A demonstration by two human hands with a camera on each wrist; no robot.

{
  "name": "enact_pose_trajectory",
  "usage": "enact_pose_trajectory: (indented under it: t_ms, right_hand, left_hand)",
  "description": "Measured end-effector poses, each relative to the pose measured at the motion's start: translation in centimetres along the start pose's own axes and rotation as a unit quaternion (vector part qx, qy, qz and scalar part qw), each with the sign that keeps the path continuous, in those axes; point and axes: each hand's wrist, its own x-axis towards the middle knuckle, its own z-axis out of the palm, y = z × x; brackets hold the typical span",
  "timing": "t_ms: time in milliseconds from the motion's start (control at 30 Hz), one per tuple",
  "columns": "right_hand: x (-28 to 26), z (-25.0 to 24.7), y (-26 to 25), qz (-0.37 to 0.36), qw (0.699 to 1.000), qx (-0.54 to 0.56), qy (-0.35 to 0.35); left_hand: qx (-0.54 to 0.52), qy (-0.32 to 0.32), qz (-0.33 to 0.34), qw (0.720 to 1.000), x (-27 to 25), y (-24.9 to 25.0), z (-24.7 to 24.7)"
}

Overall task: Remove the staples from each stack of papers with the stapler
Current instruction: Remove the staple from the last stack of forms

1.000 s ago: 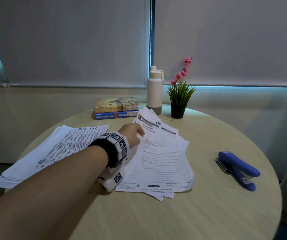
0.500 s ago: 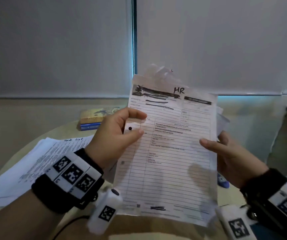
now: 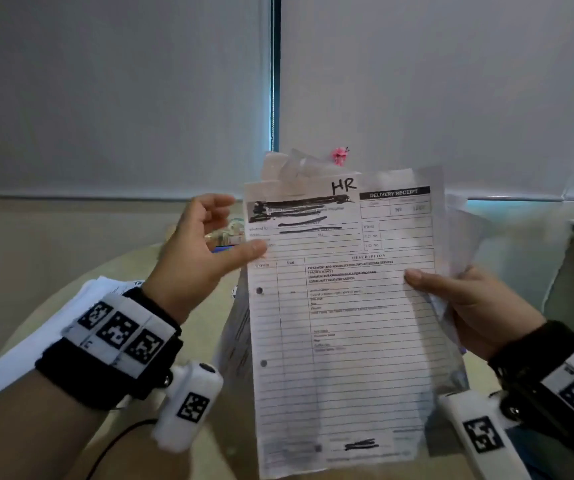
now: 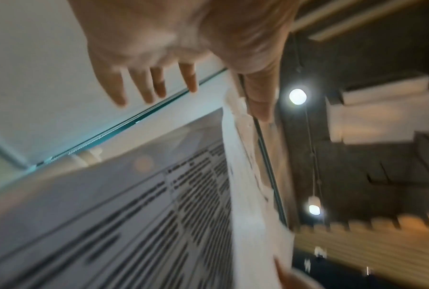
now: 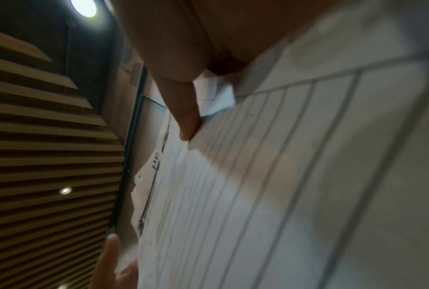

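Observation:
A paper stack [image 3: 341, 323] marked "HR", with a delivery receipt on top, stands upright in front of me above the table. My right hand [image 3: 452, 296] grips its right edge, thumb [image 5: 188, 125] on the front sheet and fingers hidden behind. My left hand [image 3: 237, 226] is at the upper left edge. Only its thumb [image 4: 260, 101] touches the paper, and its other fingers [image 4: 154, 88] are straight and spread clear of the sheets [image 4: 183, 195]. A second stack of printed papers [image 3: 105, 292] lies on the table at the left. The stapler is hidden from view.
The round wooden table [image 3: 206, 323] lies below the held sheets. Books [image 3: 232, 233] show behind my left hand, and a pink flower [image 3: 340, 155] peeks over the top of the papers. Closed grey blinds fill the background.
A second ago the HR stack lay on the table under my left hand; both hands then lifted it upright. Since half a second ago my left fingers have released their pinch and spread.

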Motion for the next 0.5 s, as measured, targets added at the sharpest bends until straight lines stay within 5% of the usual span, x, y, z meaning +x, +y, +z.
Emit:
enact_pose_trajectory:
  t_ms: [67, 133, 200, 333, 500]
  right_hand:
    - [0.2, 0.1, -0.2, 0.001, 1.000, -0.021, -0.017]
    - [0.6, 0.2, -0.1, 0.007, 0.998, -0.046, -0.029]
    - [1.0, 0.4, 0.0, 0.018, 0.996, -0.077, -0.031]
    - [1.7, 0.9, 0.7, 0.020, 0.992, -0.122, -0.025]
    - [4.2, -0.8, -1.2, 0.035, 0.971, -0.212, 0.102]
  left_hand:
    - [-0.111, -0.087, -0.058, 0.988, 0.7, 0.3, -0.4]
    - [-0.217, -0.207, -0.106, 0.948, 0.9, 1.0, -0.3]
    - [-0.254, -0.240, -0.135, 0.927, 0.9, 1.3, 0.2]
    - [-0.209, -0.144, -0.163, 0.953, 1.1, 0.9, 1.5]
    - [-0.183, -0.072, -0.178, 0.964, 1.1, -0.4, 1.6]
